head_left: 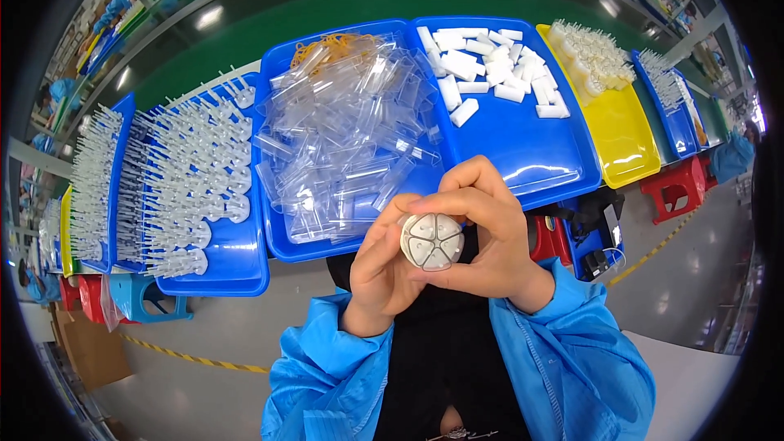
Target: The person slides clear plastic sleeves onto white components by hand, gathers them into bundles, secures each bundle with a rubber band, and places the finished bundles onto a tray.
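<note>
A round white part (433, 242), its face split into several wedge-shaped segments by dark lines, is held up before my chest. My left hand (379, 265) curls round its left side, fingers closed. From the right, my right hand (492, 233) grips the same part, thumb along its lower edge and fingers over the top. The part's far side is hidden by my hands. Just beyond them lie the clear plastic pieces (343, 135), piled in a blue tray (282, 247), and the small white blocks (490, 65) in a second blue tray (510, 147).
Orange rubber bands (331, 51) rest at the back of the clear pieces. Leftward stand trays of white pronged parts (200, 171). On the right are a yellow tray (625, 135) with off-white parts (592, 57), a red stool (678, 192) and a black device (594, 261) with a cable.
</note>
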The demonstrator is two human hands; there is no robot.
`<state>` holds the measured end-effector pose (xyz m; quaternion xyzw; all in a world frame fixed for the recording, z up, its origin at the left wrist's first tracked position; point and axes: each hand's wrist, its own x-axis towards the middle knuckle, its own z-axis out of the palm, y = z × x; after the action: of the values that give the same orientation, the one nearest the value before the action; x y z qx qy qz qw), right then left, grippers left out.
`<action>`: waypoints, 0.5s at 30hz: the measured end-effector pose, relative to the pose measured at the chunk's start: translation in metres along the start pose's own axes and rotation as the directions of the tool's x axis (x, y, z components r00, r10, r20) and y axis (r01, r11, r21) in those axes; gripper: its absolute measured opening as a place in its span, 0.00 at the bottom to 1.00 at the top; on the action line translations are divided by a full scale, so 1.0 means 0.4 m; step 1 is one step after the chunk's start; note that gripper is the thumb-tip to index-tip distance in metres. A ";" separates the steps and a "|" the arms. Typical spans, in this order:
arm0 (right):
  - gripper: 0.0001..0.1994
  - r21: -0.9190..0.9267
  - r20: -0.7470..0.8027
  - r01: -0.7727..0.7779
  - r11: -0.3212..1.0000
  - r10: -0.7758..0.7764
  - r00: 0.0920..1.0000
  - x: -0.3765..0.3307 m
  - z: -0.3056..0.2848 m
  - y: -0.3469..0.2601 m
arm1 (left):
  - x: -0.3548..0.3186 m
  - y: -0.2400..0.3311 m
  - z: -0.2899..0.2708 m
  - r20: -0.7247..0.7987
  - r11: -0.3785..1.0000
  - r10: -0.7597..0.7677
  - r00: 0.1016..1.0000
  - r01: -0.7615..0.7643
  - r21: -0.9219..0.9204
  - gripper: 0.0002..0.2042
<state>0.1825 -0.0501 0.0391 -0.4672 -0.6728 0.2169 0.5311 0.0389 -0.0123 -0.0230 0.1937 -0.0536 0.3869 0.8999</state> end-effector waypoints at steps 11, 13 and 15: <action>0.21 -0.152 -0.769 -0.502 0.852 0.217 0.602 -0.046 -0.569 0.268 | -0.018 0.018 0.072 0.045 0.327 0.340 0.939 -0.163 0.931 0.11; 0.24 -0.013 -0.805 -0.694 0.720 0.404 0.434 -0.095 -0.704 0.374 | -0.013 0.016 0.071 0.070 0.297 0.335 0.939 -0.176 0.938 0.11; 0.26 0.037 -0.772 -0.697 0.716 0.463 0.435 -0.106 -0.748 0.434 | -0.004 0.011 0.066 0.091 0.232 0.342 0.935 -0.178 0.956 0.10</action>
<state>0.5260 -0.0663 -0.0173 -0.7880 -0.2170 0.0799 0.5707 0.0362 -0.0208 0.0021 0.6532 0.2188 0.4976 0.5272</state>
